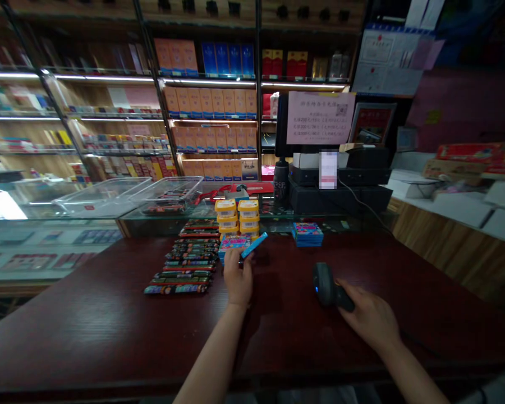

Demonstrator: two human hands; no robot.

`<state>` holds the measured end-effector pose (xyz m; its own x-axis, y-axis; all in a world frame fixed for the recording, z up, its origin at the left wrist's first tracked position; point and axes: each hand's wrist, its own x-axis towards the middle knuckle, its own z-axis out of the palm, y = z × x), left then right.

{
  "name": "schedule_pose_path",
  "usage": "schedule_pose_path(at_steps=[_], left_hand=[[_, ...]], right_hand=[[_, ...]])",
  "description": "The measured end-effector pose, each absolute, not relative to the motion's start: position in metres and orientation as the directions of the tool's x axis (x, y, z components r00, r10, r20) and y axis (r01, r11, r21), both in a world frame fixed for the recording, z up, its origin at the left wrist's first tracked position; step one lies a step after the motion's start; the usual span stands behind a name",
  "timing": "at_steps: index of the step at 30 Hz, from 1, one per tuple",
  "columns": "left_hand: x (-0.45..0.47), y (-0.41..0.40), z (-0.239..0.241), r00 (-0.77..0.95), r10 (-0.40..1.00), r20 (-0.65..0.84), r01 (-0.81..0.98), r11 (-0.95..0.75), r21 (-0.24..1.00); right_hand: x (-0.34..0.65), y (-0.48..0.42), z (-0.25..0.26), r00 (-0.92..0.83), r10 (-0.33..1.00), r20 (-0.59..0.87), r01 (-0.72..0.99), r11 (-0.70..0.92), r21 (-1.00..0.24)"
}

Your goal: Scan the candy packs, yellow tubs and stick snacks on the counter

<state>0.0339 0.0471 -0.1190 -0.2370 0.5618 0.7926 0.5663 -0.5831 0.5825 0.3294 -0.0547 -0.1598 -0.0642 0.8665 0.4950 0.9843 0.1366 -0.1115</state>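
My left hand (238,280) is closed on a thin blue box (255,246), tilted up to the right. Just behind it lies a stack of blue and pink boxes (231,242), partly hidden by my fingers. My right hand (370,314) grips the handle of a black barcode scanner (326,284), whose head points left and shows a small blue light. Left of my left hand, a row of patterned pens (189,261) lies side by side on the table. Yellow tubs (238,219) are stacked in two columns behind the boxes. Another pile of blue boxes (307,234) sits further right.
The dark red tabletop (278,325) meets a glass counter at the back. Clear plastic bins (168,193) stand on that counter at left. A monitor with a pink notice (320,118) and a black bottle (281,179) stand at back right. White boxes (463,210) line the right side.
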Motion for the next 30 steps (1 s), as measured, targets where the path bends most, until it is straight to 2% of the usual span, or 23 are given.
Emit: schedule_pose_path(at_steps=[2, 5, 7, 10, 11, 13, 15, 17, 26, 30], left_hand=[[0.041, 0.050, -0.122, -0.292, 0.674, 0.679, 0.371, -0.574, 0.730], [0.053, 0.057, -0.130, -0.252, 0.861, 0.442, -0.039, -0.466, 0.884], [0.059, 0.061, -0.137, -0.196, 0.927, 0.320, -0.257, -0.363, 0.896], [0.063, 0.066, -0.147, -0.152, 0.971, 0.186, -0.417, -0.234, 0.878], [0.063, 0.067, -0.149, -0.144, 0.978, 0.152, -0.436, -0.200, 0.877], [0.062, 0.069, -0.153, -0.135, 0.985, 0.109, -0.449, -0.159, 0.879], [0.060, 0.069, -0.155, -0.128, 0.986, 0.103, -0.449, -0.150, 0.881], [0.060, 0.069, -0.155, -0.126, 0.985, 0.114, -0.440, -0.158, 0.884], [0.063, 0.070, -0.159, -0.153, 0.981, 0.118, -0.405, -0.171, 0.898], [0.062, 0.071, -0.160, -0.136, 0.983, 0.127, -0.403, -0.172, 0.899]], right_hand=[[0.325, -0.055, -0.153, -0.048, 0.890, 0.454, 0.978, 0.135, -0.160], [0.317, -0.056, -0.139, 0.010, 0.922, 0.388, 0.952, 0.110, -0.287], [0.311, -0.056, -0.130, 0.063, 0.937, 0.345, 0.901, 0.095, -0.424], [0.299, -0.056, -0.121, 0.117, 0.959, 0.259, 0.707, 0.103, -0.700], [0.294, -0.057, -0.119, 0.141, 0.962, 0.236, 0.610, 0.103, -0.785], [0.285, -0.059, -0.116, 0.131, 0.987, 0.092, 0.407, 0.031, -0.913], [0.277, -0.064, -0.114, 0.089, 0.995, -0.036, 0.242, -0.057, -0.969], [0.272, -0.068, -0.112, 0.081, 0.993, -0.089, 0.162, -0.101, -0.982], [0.269, -0.072, -0.110, 0.061, 0.995, -0.074, 0.149, -0.083, -0.985], [0.272, -0.071, -0.112, 0.069, 0.998, -0.005, 0.271, -0.024, -0.962]])
